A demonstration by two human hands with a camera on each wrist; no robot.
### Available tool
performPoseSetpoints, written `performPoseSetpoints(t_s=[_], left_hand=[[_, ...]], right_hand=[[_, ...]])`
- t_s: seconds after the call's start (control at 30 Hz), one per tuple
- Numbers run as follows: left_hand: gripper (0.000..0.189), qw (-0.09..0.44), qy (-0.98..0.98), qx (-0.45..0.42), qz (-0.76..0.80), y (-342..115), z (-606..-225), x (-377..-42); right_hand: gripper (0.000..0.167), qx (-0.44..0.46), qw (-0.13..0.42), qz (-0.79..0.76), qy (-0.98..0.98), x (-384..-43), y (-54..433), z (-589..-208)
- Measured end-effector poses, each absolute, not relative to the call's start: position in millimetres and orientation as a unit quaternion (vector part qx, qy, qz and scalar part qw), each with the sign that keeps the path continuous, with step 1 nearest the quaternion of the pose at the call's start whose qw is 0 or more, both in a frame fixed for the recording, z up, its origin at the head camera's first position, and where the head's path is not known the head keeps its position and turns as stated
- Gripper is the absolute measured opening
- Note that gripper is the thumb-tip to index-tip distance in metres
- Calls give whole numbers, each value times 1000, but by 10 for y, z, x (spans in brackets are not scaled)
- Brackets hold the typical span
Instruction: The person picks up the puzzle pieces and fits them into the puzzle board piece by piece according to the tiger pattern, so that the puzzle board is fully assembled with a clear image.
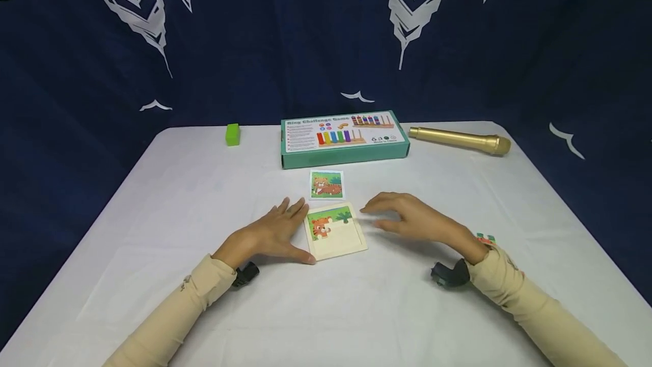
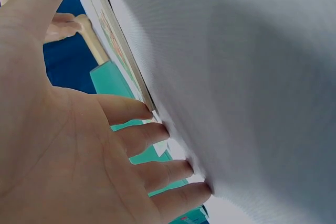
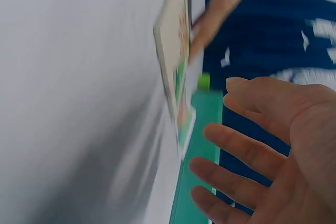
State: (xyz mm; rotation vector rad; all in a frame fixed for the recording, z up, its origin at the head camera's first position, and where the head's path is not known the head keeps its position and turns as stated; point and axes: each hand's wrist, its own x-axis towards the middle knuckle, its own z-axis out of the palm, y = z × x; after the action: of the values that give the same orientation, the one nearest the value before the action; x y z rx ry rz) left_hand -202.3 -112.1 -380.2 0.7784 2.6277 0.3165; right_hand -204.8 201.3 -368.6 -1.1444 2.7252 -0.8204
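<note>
A square wooden jigsaw tray (image 1: 342,248) lies on the white table, with tiger-picture pieces (image 1: 322,226) along its top and left and bare wood at the lower right. Spread along the tray's left side, my left hand (image 1: 277,234) has its thumb at the lower left corner and its index fingertip right at the upper left edge. My right hand (image 1: 412,217) hovers just right of the tray, fingers loosely bent and nothing between them; the right wrist view shows its palm bare. Behind the tray lies a tiger picture card (image 1: 327,184).
A green Ring Challenge Game box (image 1: 343,156) lies at the back, with a gold microphone-shaped object (image 1: 458,139) to its right and a green block (image 1: 232,135) to its left. Beside my right wrist, a red and green puzzle piece (image 1: 485,238) is partly hidden by the forearm.
</note>
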Motion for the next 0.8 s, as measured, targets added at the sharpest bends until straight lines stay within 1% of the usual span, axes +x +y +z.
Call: performPoseSetpoints(t_s=[0.17,0.37,0.43,0.6,0.67,0.8], left_hand=[[116,190,934,277,118,-1132,-3794,-2018],[116,192,933,280,118,-1122,-3779,-2015],[116,193,933,280,118,-1115,-3774,-2016],[116,193,935,277,112,-1111,-3772,-2017],[116,192,935,276,111,-1113,-3773,-2013],[116,193,934,276,117,-1114,-3777,-2000]], right_hand=[[38,-311,13,-280,908,-2014,2498,-3686],[41,-257,-20,-271,927,-1817,3070,-3751],[43,-234,-11,-273,933,-1741,3210,-3783],[50,-187,43,-288,938,-1607,3404,-3872],[51,-183,47,-292,938,-1585,3430,-3911],[49,-182,30,-276,944,-1567,3424,-3961]])
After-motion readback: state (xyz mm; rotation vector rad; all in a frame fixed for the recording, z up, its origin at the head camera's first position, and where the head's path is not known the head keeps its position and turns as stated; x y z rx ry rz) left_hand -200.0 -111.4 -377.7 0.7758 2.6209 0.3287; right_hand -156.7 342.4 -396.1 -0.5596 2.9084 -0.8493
